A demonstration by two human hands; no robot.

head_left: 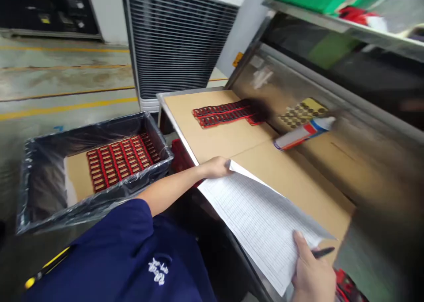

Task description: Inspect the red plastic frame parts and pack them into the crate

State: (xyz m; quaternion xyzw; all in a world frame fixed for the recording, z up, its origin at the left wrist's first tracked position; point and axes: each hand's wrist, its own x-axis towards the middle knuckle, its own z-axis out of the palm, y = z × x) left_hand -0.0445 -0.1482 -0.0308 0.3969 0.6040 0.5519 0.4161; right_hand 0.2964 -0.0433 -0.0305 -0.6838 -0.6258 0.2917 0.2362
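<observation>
Both left hand (217,167) and right hand (313,269) grasp white gridded paper (250,213) between them; slim black pen (325,252), right-held, may drop if grip slackens.

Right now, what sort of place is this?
Probably a factory assembly station: a metal-framed bench topped with brown cardboard, a dark plastic-lined rectangular bin holding rows of red-and-black parts, and painted yellow floor lines.

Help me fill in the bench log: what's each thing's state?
Left hand: gripping paper
Right hand: holding paper and pen
Paper: far edge curled
Pen: cap unclear
Bin: open, plastic-lined
Red parts: in rows
Cardboard: laid flat
Tube: standing or lying unclear
</observation>
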